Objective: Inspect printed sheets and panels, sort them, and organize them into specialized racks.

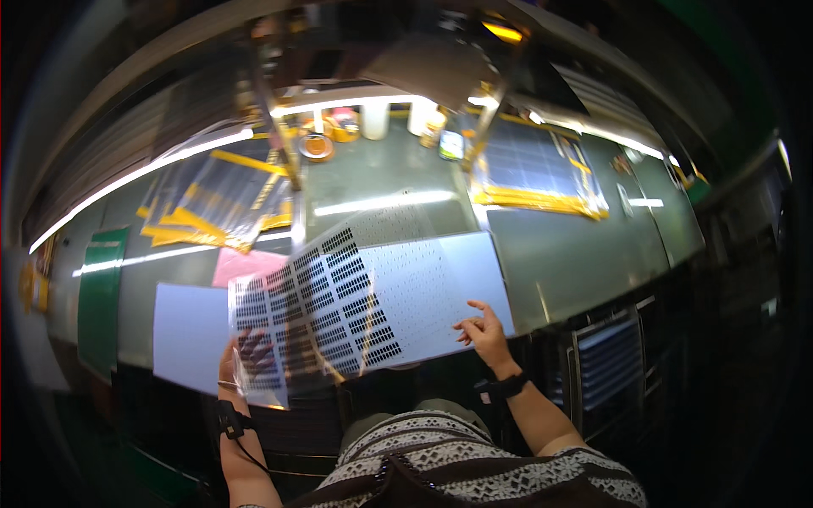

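Observation:
A clear plastic film (309,296) printed with rows of small black rectangles is raised and curved above the table's front edge. My left hand (227,366) grips its left edge, and the fingers show dimly through the film. Beneath and to the right lies a pale blue-white sheet (474,271), partly covered by a clear part with small dots (411,279). Over the right end of this sheet hovers my right hand (486,335), holding nothing, its fingers apart and slightly bent. Another pale blue-white sheet (190,330) lies at the left, partly behind the film.
A pink sheet (246,265) lies behind the film. Yellow-taped clear sleeves (220,199) are stacked at the back left, and a yellow-edged stack (533,169) at the back right. Tape rolls (316,146) and bottles (373,120) stand at the back. A green board (103,296) is far left.

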{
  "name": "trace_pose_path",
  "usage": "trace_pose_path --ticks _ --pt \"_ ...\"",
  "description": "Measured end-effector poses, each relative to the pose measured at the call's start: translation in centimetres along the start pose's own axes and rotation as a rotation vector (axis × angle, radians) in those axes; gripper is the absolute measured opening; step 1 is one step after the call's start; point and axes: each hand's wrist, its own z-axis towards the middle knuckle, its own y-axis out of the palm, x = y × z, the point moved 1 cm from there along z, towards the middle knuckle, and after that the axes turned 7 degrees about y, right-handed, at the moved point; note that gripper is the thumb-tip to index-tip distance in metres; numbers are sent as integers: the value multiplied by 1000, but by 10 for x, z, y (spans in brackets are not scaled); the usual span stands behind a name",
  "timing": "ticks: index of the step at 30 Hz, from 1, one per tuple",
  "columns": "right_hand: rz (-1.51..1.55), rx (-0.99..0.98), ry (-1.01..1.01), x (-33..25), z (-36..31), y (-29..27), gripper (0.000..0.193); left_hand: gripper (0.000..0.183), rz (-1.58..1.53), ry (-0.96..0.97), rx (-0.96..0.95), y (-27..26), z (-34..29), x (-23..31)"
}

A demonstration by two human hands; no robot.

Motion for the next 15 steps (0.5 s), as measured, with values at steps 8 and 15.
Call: trace_pose_path --ticks 8,15 --pt "158 345 220 113 -35 -82 5 32 612 -442 -54 20 75 -54" --pt "-317 672 47 118 -14 -129 7 15 916 182 64 78 138 -87"
